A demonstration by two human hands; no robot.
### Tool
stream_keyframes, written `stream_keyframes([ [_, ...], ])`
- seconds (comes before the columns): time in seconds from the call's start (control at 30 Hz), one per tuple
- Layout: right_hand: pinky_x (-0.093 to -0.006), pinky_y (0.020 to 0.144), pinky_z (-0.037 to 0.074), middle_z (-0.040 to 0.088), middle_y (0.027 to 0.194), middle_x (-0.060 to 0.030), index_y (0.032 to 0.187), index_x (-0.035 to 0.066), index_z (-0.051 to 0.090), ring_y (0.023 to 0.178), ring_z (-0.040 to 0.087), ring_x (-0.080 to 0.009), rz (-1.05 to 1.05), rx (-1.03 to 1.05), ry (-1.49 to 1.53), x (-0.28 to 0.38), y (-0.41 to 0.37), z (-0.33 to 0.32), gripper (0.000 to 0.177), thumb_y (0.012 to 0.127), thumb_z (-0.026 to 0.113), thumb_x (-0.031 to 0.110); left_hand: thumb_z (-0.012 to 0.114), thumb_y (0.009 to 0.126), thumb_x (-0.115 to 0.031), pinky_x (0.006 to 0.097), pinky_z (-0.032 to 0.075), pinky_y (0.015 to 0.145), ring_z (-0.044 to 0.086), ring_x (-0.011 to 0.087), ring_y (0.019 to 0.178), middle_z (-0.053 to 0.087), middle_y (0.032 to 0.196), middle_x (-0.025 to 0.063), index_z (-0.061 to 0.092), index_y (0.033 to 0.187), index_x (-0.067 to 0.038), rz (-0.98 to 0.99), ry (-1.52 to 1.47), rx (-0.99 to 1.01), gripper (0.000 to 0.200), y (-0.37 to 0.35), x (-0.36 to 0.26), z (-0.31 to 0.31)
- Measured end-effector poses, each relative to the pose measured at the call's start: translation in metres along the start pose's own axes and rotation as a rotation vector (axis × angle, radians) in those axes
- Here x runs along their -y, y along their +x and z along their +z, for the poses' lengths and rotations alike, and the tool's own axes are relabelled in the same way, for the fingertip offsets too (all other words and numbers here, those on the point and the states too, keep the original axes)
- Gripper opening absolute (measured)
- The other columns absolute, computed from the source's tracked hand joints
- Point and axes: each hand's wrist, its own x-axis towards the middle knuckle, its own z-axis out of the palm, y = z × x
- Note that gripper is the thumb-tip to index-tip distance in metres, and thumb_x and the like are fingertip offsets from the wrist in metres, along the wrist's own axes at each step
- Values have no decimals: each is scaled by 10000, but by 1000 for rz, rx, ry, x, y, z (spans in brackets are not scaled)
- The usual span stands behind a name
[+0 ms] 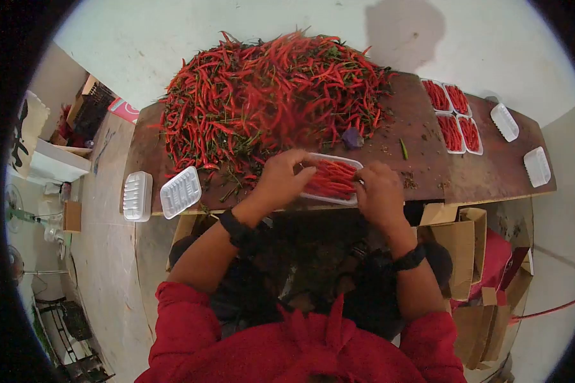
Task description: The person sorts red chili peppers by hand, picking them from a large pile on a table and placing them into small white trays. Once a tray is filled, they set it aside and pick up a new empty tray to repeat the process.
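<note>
A white plastic tray (346,202) of red chili peppers (332,179) lies near the table's front edge, between my two hands. My left hand (283,178) curls around its left end, index finger by the far rim and thumb over the peppers. At the right end, my right hand (381,191) grips the tray with bent fingers, thumb close to the peppers. Parts of both tray ends are hidden under my hands. Just behind the tray rises a large heap of red chili peppers (236,102) with green stems and leaves mixed in.
Several filled trays (453,117) stand together at the right. Two empty trays (505,122) lie beyond them; a tray stack (137,196) and a single tray (181,193) sit at the left edge. A green chili (404,149) and purple scrap (352,138) lie nearby. Cardboard boxes (457,255) stand below.
</note>
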Motion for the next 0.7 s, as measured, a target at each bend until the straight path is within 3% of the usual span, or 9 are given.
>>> stream_keyframes([
  [0.1, -432, 713, 435, 557, 780, -117, 773, 65, 614, 809, 550, -330, -19, 31, -42, -5, -3, 12, 98, 680, 633, 89, 632, 792, -126, 346, 477, 758, 619, 258, 837, 625, 861, 129, 632, 921, -24, 81, 135, -7, 165, -1, 4, 1],
  [0.17, -407, 735, 429, 569, 815, -98, 789, 77, 619, 835, 552, -306, -19, 46, -76, -5, -4, 15, 107, 687, 651, 75, 621, 759, -143, 397, 476, 708, 594, 314, 795, 608, 834, 128, 635, 867, -46, 235, 176, 8, 146, -1, 10, 7],
  [0.27, -409, 735, 423, 561, 814, -91, 770, 82, 614, 838, 546, -302, -42, 36, -71, -4, -3, 18, 99, 678, 652, 79, 606, 751, -124, 409, 476, 705, 587, 324, 805, 597, 826, 129, 626, 833, -54, 336, 230, -36, 109, -1, 12, 12],
  [0.57, -404, 725, 407, 546, 803, -88, 780, 74, 604, 816, 534, -294, -97, 19, -91, 0, 0, 22, 116, 675, 653, 85, 629, 727, -95, 423, 469, 738, 569, 330, 857, 586, 848, 132, 620, 888, -50, 479, 352, 8, 167, -1, 14, 17],
  [0.7, -404, 728, 409, 546, 806, -89, 787, 74, 602, 824, 535, -291, -109, 10, -107, 3, 1, 21, 123, 675, 653, 88, 611, 712, -84, 429, 467, 721, 563, 333, 844, 584, 840, 122, 627, 879, -53, 455, 408, 62, 170, -2, 13, 20],
])
